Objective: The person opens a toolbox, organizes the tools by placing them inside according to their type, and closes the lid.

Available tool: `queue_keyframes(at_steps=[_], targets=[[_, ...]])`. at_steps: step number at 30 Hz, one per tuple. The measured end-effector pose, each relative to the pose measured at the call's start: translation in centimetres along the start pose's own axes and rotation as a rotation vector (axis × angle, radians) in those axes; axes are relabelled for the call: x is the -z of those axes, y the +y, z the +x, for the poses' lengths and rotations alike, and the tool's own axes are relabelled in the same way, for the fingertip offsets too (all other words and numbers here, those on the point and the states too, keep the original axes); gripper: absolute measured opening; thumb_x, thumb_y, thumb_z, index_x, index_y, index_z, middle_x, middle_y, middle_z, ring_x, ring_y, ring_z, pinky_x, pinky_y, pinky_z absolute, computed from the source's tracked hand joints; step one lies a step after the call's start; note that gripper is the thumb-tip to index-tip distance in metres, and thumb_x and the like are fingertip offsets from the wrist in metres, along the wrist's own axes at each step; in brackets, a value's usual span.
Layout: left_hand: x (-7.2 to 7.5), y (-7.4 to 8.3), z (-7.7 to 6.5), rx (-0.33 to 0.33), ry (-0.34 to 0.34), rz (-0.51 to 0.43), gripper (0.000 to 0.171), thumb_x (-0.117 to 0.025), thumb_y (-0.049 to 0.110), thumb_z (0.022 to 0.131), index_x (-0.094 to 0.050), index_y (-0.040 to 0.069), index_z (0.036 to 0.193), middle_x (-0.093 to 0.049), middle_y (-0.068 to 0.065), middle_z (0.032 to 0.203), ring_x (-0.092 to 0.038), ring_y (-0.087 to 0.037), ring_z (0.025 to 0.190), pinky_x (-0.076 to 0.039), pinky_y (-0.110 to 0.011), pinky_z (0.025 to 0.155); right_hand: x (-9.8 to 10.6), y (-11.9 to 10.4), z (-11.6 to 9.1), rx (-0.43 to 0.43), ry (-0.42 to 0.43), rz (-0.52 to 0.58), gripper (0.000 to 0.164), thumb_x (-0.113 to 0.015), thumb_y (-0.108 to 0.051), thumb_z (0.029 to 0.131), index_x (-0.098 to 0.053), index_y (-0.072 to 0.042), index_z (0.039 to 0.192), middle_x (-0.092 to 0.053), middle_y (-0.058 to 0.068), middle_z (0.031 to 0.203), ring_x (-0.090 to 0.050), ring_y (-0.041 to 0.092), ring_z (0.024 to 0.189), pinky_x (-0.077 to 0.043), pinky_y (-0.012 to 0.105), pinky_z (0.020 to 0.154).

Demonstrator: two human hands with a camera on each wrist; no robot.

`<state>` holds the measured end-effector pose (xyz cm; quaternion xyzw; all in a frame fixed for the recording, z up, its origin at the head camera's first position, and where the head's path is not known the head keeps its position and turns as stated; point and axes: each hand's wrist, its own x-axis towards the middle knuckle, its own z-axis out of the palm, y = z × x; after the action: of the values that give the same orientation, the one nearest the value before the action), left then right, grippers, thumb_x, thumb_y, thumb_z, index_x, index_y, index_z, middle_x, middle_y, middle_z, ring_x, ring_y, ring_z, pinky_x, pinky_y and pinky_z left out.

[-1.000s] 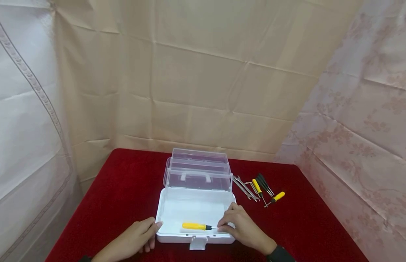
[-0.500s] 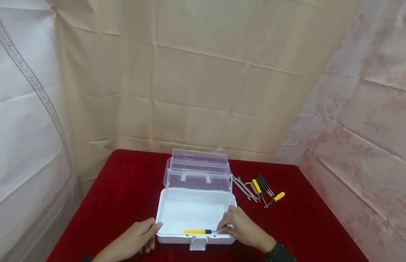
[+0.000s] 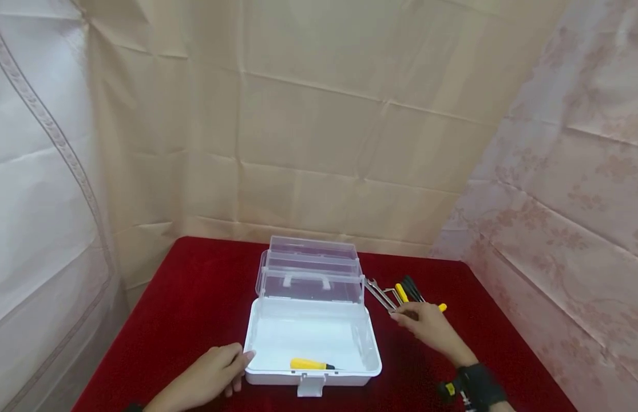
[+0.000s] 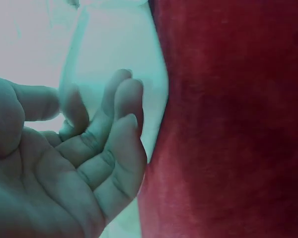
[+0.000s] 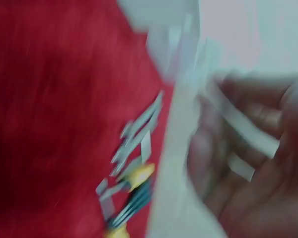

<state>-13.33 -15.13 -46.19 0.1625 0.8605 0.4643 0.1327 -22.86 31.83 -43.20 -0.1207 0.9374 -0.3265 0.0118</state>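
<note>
A white toolbox point(image 3: 277, 378) stands with its clear lid and trays folded back. Inside, along the front wall, lies a yellow-handled screwdriver point(image 3: 306, 364). My left hand point(image 3: 216, 369) grips the left front corner, thumb over the rim and fingers outside; the left wrist view shows thumb and index finger at the white wall. To the right of the box, my right hand point(image 3: 427, 327) hovers beside the loose tools with loosely bent fingers and nothing visibly held. It overlaps the ends of two wrenches point(image 3: 379, 293) and part of another yellow-handled screwdriver point(image 3: 401, 292). The right wrist view is blurred.
Black-handled screwdrivers point(image 3: 410, 286) lie behind my right hand, with a further yellow handle point(image 3: 442, 307) to their right. A hex key point(image 3: 392, 290) lies by the wrenches. The clear trays point(image 3: 312, 284) rise behind the box, whose latch point(image 3: 310, 385) hangs forward. Red cloth covers the table point(image 3: 205, 297).
My right hand has let go of the screwdriver's shaft at the box's front and moved right and away to the loose tools. The screwdriver now lies in the box. My left hand stays at the corner.
</note>
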Motion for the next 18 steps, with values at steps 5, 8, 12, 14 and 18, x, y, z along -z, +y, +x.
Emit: queue_keyframes(at_steps=[5,8,12,14,18], targets=[[0.1,0.2,-0.1,0.009,0.006,0.018,0.037,-0.052,0.038,0.108,-0.060,0.010,0.085,-0.060,0.001,0.065,-0.056,-0.016,0.055,-0.044,-0.027,0.052,1.2,6.1,0.3,-0.355,0.090,-0.026,0.031,-0.063,-0.029,0.103,-0.067,-0.001,0.092,-0.062,0.008,0.074,-0.060,0.019,0.063,-0.054,0.034,0.052],[0.0,0.0,-0.1,0.023,-0.023,-0.044,0.038,-0.052,0.038,0.108,-0.059,0.009,0.086,-0.061,-0.001,0.066,-0.058,-0.016,0.056,-0.044,-0.026,0.053,0.9,8.2,0.3,-0.429,0.085,-0.036,0.041,-0.060,-0.038,0.104,-0.061,-0.001,0.087,-0.058,0.008,0.070,-0.058,0.020,0.060,-0.055,0.035,0.051],[0.0,-0.2,-0.1,0.020,-0.036,-0.089,0.036,-0.053,0.036,0.108,-0.059,0.007,0.086,-0.062,-0.002,0.067,-0.059,-0.017,0.056,-0.044,-0.025,0.053,0.1,8.9,0.7,-0.493,0.090,0.008,0.045,-0.061,-0.041,0.102,-0.058,-0.001,0.081,-0.056,0.009,0.068,-0.058,0.021,0.057,-0.056,0.036,0.051],[-0.1,-0.2,-0.1,0.022,-0.034,-0.095,0.035,-0.054,0.035,0.107,-0.059,0.007,0.087,-0.062,-0.002,0.067,-0.058,-0.017,0.056,-0.045,-0.025,0.054,-0.2,8.8,0.9,-0.537,0.099,0.061,0.040,-0.063,-0.034,0.101,-0.057,0.001,0.082,-0.057,0.010,0.069,-0.058,0.021,0.059,-0.057,0.037,0.054],[-0.2,-0.4,0.0,0.029,-0.033,-0.107,0.034,-0.054,0.035,0.107,-0.059,0.007,0.088,-0.062,-0.002,0.067,-0.059,-0.016,0.057,-0.047,-0.026,0.054,-0.3,8.6,1.2,-0.610,0.109,0.173,0.027,-0.062,-0.020,0.098,-0.056,0.003,0.086,-0.056,0.010,0.071,-0.058,0.020,0.061,-0.056,0.034,0.056]])
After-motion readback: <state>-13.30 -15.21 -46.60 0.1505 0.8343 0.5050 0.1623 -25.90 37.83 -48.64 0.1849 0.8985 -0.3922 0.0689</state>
